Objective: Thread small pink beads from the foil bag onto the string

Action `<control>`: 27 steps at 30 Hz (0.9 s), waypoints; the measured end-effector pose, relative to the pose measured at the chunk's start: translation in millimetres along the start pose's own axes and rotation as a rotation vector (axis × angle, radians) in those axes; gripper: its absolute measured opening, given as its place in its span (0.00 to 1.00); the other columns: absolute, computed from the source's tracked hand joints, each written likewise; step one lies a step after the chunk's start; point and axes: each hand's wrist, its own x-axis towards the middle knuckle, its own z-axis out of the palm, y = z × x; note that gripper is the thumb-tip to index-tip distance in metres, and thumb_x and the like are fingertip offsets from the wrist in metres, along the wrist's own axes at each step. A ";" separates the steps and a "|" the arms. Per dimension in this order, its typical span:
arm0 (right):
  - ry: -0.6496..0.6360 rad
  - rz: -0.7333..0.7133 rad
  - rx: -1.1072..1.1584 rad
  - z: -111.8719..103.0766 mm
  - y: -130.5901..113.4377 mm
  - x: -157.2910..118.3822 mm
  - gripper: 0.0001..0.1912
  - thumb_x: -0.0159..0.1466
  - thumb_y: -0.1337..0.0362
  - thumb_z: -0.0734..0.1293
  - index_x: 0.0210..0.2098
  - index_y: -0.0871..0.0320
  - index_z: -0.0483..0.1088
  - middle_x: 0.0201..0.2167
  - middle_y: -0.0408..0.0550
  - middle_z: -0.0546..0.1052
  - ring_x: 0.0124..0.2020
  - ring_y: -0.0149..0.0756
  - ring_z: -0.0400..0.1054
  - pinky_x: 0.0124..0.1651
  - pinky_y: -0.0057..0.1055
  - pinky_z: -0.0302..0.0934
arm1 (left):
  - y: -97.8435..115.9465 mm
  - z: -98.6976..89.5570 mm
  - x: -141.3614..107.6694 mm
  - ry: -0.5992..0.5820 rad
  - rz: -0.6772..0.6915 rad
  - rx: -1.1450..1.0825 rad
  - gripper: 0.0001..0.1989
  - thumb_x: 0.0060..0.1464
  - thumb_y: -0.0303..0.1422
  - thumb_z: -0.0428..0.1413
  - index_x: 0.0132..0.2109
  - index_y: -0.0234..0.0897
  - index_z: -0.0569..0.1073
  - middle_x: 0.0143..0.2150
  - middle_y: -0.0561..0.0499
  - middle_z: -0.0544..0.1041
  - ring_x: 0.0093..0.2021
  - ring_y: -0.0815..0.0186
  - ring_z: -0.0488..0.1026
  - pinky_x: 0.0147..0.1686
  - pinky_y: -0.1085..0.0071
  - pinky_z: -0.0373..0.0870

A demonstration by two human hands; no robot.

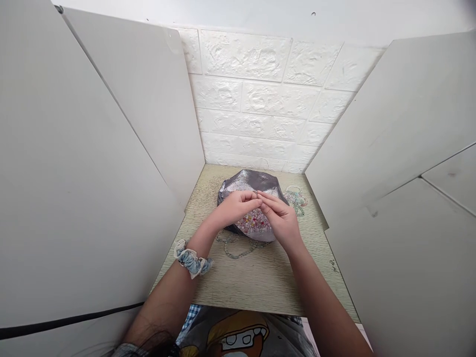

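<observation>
My left hand (238, 207) and my right hand (281, 222) meet fingertip to fingertip above a shiny grey bag (256, 179). Both are closed in a pinch; what sits between the fingers is too small to make out. Below them, many small pink, white, red and yellow beads (255, 223) lie in the opened bag. A pale beaded strand (238, 256) curves over the tabletop at the bag's near edge, partly hidden under it. Several pale green and clear beaded loops (295, 201) lie to the right of the bag.
The narrow wooden tabletop (245, 287) is enclosed by a white panel (148, 99) on the left, another panel (401, 148) on the right and a white brick-patterned wall (260, 99) behind. Small shiny pieces (332, 266) lie near the right edge. A blue-and-white scrunchie (193, 261) circles my left wrist.
</observation>
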 end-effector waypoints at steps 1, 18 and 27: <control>-0.001 -0.013 -0.008 -0.7 -0.1 -0.1 0.10 0.54 0.64 0.64 0.37 0.49 0.71 0.43 0.42 0.72 0.47 0.34 0.63 0.53 0.35 0.55 | -0.3 0.0 -0.3 -0.009 -0.020 -0.022 0.09 0.47 0.35 0.48 0.25 0.33 0.64 0.22 0.56 0.63 0.19 0.77 0.55 0.20 0.78 0.53; -0.313 -0.079 -0.994 -18.7 -0.9 -1.6 0.09 0.58 0.66 0.58 0.28 0.55 0.71 0.32 0.46 0.71 0.34 0.32 0.64 0.42 0.34 0.48 | -1.7 -0.5 0.7 0.035 -0.046 -0.125 0.12 0.49 0.41 0.48 0.30 0.35 0.62 0.17 0.59 0.52 0.16 0.77 0.49 0.16 0.78 0.46; -0.501 -0.078 -1.210 -9.6 -1.4 -9.6 0.13 0.57 0.70 0.57 0.23 0.56 0.70 0.26 0.45 0.69 0.32 0.31 0.62 0.47 0.38 0.43 | -1.5 0.7 1.6 0.077 -0.075 -0.094 0.12 0.49 0.40 0.48 0.31 0.35 0.64 0.16 0.60 0.52 0.16 0.76 0.48 0.16 0.77 0.45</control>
